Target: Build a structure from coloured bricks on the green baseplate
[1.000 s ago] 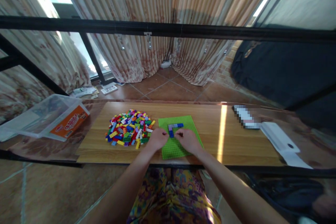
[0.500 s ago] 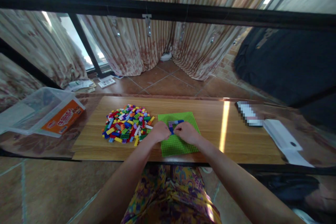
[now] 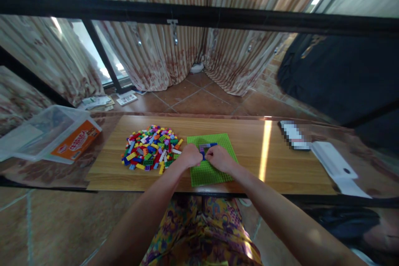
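Left hand point(image 3: 190, 156) and right hand point(image 3: 220, 158), fingers drawn in narrow, nearly meet over a small angled row of blue and purple bricks point(image 3: 213, 145) on a green baseplate point(image 3: 208, 176). Whether either grip pinches a brick cannot be told; the curled fingers cover the contact, and a bit of blue shows between them. The row runs from that gap to just beyond the hands and bends to the right, its exact brick count hard to make out.

Left of the grip, on the wooden tabletop point(image 3: 249, 133), sits one heap of loose bricks point(image 3: 152, 149) in many colors, too many and too overlapped to count. Farther left stands one clear plastic tub point(image 3: 59, 158), its orange label point(image 3: 75, 141) bearing pale characters too blurred to read. One white card point(image 3: 126, 99) on the floor beyond the heap carries dark, illegible print.

Well to the right of the grip lie one phone point(image 3: 294, 135), its screen pixelated, and one white box-like object point(image 3: 335, 160). Both forearms are cut off below.
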A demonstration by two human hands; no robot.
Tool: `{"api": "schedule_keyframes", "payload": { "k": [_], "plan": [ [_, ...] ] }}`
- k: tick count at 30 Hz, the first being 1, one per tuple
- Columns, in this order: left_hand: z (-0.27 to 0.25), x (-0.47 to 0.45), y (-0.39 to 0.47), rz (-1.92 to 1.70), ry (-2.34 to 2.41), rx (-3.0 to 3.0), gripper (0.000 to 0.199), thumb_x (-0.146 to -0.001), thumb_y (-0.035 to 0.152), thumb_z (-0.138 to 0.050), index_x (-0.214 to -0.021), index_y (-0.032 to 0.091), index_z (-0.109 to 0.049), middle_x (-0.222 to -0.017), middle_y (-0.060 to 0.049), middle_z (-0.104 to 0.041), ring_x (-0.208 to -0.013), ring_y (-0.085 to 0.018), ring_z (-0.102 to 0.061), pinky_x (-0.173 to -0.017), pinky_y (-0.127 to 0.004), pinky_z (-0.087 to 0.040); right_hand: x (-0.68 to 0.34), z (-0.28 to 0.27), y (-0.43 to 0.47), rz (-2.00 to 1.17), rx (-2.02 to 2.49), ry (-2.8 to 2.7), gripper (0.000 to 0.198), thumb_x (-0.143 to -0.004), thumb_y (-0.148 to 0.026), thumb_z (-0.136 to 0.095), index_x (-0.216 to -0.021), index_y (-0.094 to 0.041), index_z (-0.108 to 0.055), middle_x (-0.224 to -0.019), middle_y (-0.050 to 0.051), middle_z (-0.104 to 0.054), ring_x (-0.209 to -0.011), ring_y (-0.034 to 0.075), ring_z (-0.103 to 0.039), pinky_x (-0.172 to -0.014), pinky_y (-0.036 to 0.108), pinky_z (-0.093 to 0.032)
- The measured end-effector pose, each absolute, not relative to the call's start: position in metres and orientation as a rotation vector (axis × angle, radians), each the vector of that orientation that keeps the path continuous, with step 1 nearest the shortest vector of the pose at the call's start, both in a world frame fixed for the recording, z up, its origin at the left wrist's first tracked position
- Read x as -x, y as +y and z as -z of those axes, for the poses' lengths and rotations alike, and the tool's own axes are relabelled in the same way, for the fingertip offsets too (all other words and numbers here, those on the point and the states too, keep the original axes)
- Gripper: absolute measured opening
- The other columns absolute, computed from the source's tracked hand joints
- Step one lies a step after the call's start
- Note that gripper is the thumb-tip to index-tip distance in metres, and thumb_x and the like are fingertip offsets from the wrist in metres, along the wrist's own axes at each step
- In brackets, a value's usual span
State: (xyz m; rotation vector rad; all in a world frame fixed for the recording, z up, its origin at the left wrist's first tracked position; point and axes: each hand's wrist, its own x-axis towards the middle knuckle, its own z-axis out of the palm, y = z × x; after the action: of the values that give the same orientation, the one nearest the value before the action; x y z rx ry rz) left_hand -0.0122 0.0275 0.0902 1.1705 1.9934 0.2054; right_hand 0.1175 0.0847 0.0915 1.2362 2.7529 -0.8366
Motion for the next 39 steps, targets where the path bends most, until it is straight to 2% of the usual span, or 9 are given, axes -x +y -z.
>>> {"api": "schedule_keyframes", "payload": {
  "k": [3, 6, 9, 11, 13, 15, 20, 29, 39],
  "plan": [
    [-0.097, 0.012, 0.020, -0.302, 1.975, -1.221, 0.019, -0.077, 0.013, -0.056, -0.063, 0.011, -0.070, -0.059, -0.004, -0.067, -0.055, -0.013, -0.063, -0.056, -0.020, -0.049, -0.121, -0.090, 0.084, 0.843, -1.222, 2.816, 0.021, -0.081, -0.019, -0.059, -0.067, -0.017, -0.075, -0.064, 0.003, -0.070, -0.061, 0.014, -0.059, -0.060, 0.024, -0.039],
    [-0.101, 0.012, 0.005, -0.408, 1.989, -1.279, 0.024, -0.083, 0.014, -0.050, -0.073, 0.011, -0.071, -0.067, -0.005, -0.070, -0.061, -0.013, -0.065, -0.061, -0.022, -0.052, -0.133, -0.085, 0.086, 0.844, -1.268, 2.899, 0.023, -0.086, -0.022, -0.056, -0.073, -0.019, -0.074, -0.070, 0.001, -0.071, -0.065, 0.014, -0.061, -0.063, 0.023, -0.042],
    [-0.100, 0.005, -0.015, -0.526, 2.090, -1.337, 0.029, -0.088, 0.011, -0.043, -0.097, 0.012, -0.070, -0.095, -0.010, -0.073, -0.089, -0.017, -0.068, -0.084, -0.028, -0.052, -0.149, -0.080, 0.092, 0.791, -1.423, 2.982, 0.028, -0.091, -0.022, -0.046, -0.092, -0.018, -0.074, -0.089, 0.006, -0.073, -0.080, 0.017, -0.064, -0.075, 0.028, -0.046],
    [-0.093, -0.007, -0.028, -0.617, 2.194, -1.376, 0.036, -0.089, 0.013, -0.044, -0.121, 0.012, -0.061, -0.123, -0.014, -0.064, -0.115, -0.021, -0.059, -0.102, -0.034, -0.043, -0.157, -0.076, 0.097, 0.727, -1.509, 3.032, 0.030, -0.091, -0.021, -0.045, -0.106, -0.016, -0.070, -0.105, 0.012, -0.071, -0.096, 0.022, -0.062, -0.087, 0.035, -0.046],
    [-0.084, -0.021, -0.038, -0.677, 2.282, -1.610, 0.044, -0.089, 0.020, -0.051, -0.132, 0.012, -0.053, -0.137, -0.015, -0.054, -0.129, -0.027, -0.048, -0.110, -0.040, -0.036, -0.161, -0.071, 0.100, 0.669, -1.502, 3.095, 0.035, -0.090, -0.022, -0.046, -0.119, -0.015, -0.065, -0.117, 0.014, -0.066, -0.111, 0.025, -0.056, -0.098, 0.040, -0.042],
    [-0.073, -0.033, -0.043, -0.618, 2.321, -1.712, 0.053, -0.089, 0.027, -0.053, -0.140, 0.013, -0.047, -0.145, -0.015, -0.048, -0.132, -0.030, -0.044, -0.110, -0.045, -0.037, -0.161, -0.064, 0.100, 0.594, -1.424, 3.166, 0.040, -0.090, -0.024, -0.047, -0.127, -0.015, -0.059, -0.126, 0.014, -0.062, -0.119, 0.026, -0.050, -0.103, 0.042, -0.038],
    [-0.058, -0.045, -0.041, -0.515, 2.368, -1.810, 0.057, -0.094, 0.036, -0.045, -0.146, 0.012, -0.038, -0.148, -0.015, -0.045, -0.137, -0.031, -0.038, -0.110, -0.052, -0.034, -0.158, -0.044, 0.093, 0.388, -1.347, 3.215, 0.042, -0.094, -0.031, -0.043, -0.133, -0.019, -0.055, -0.134, 0.012, -0.057, -0.124, 0.028, -0.045, -0.102, 0.047, -0.037],
    [-0.063, -0.040, -0.026, -0.451, 2.324, -1.834, 0.052, -0.096, 0.034, -0.039, -0.143, 0.011, -0.042, -0.148, -0.016, -0.045, -0.136, -0.032, -0.039, -0.109, -0.055, -0.033, -0.160, -0.030, 0.088, 0.192, -1.477, 3.181, 0.045, -0.097, -0.033, -0.035, -0.135, -0.016, -0.053, -0.137, 0.014, -0.055, -0.124, 0.030, -0.045, -0.101, 0.047, -0.036],
    [-0.054, -0.027, -0.028, -0.694, 2.218, -1.871, 0.051, -0.095, 0.037, -0.039, -0.141, 0.015, -0.043, -0.149, -0.012, -0.045, -0.137, -0.029, -0.038, -0.113, -0.053, -0.028, -0.157, -0.025, 0.085, 0.130, -1.588, 3.146, 0.047, -0.096, -0.037, -0.033, -0.134, -0.017, -0.052, -0.135, 0.014, -0.056, -0.123, 0.031, -0.046, -0.100, 0.048, -0.036]
  ]
}}
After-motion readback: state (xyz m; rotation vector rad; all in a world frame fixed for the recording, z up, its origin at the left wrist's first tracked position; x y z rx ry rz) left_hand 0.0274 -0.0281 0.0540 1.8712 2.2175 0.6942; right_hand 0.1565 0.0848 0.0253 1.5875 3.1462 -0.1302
